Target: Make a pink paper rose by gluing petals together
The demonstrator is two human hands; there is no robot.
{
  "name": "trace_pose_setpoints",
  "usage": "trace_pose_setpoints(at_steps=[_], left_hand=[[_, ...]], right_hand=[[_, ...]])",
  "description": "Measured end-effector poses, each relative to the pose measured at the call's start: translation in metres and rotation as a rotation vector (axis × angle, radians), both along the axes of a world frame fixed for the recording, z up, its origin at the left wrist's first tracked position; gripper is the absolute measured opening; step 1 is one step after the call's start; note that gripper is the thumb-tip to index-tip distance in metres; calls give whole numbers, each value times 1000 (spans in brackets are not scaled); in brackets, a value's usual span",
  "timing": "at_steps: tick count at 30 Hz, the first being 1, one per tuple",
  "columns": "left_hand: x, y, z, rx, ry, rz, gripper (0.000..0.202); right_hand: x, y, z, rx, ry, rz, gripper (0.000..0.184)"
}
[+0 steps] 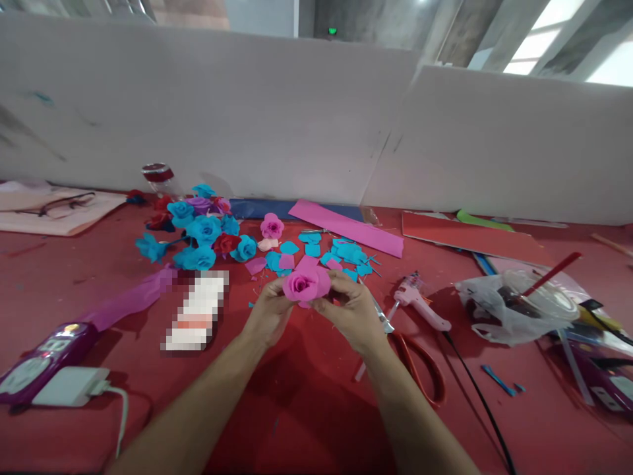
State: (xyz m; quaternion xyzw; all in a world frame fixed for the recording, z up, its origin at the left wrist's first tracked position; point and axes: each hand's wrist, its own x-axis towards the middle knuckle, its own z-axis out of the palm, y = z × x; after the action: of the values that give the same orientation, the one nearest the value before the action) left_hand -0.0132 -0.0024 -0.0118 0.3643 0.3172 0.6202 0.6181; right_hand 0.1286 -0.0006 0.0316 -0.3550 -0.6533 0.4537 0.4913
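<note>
A pink paper rose [302,286] is held up between my two hands over the red table. My left hand [270,311] grips its left side, fingers closed on the outer petals. On the other side, my right hand [350,305] pinches the rose's right edge with thumb and fingers. Just beyond lie cut blue paper petals [349,251] and a few pink petals [256,266]. A finished pink rose [271,226] sits farther back. The undersides of the held rose and some fingertips are hidden.
Blue, red and purple paper flowers [204,229] lie in a bunch at left. A pink glue gun [420,303] and red-handled scissors [420,369] lie at right, near a bagged cup [519,307]. Left are a power strip [42,359] and white charger [72,386]. A white partition [237,119] stands behind.
</note>
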Motion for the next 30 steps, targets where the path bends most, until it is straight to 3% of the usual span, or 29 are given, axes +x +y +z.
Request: trace_pose_setpoints(at_steps=[12, 18, 23, 26, 30], left_hand=[[-1, -2, 4, -9, 29, 1, 19], [-4, 1, 0, 55, 39, -11, 18], [-7, 3, 1, 44, 56, 21, 16], [-5, 4, 2, 30, 26, 93, 18], [1, 4, -1, 3, -13, 73, 20]], right_hand=[[0, -1, -4, 51, 46, -3, 14], [7, -5, 2, -100, 381, 118, 33], [8, -9, 10, -298, 534, 140, 26], [2, -9, 9, -402, 511, 66, 16], [-8, -7, 1, -370, 384, -40, 5]])
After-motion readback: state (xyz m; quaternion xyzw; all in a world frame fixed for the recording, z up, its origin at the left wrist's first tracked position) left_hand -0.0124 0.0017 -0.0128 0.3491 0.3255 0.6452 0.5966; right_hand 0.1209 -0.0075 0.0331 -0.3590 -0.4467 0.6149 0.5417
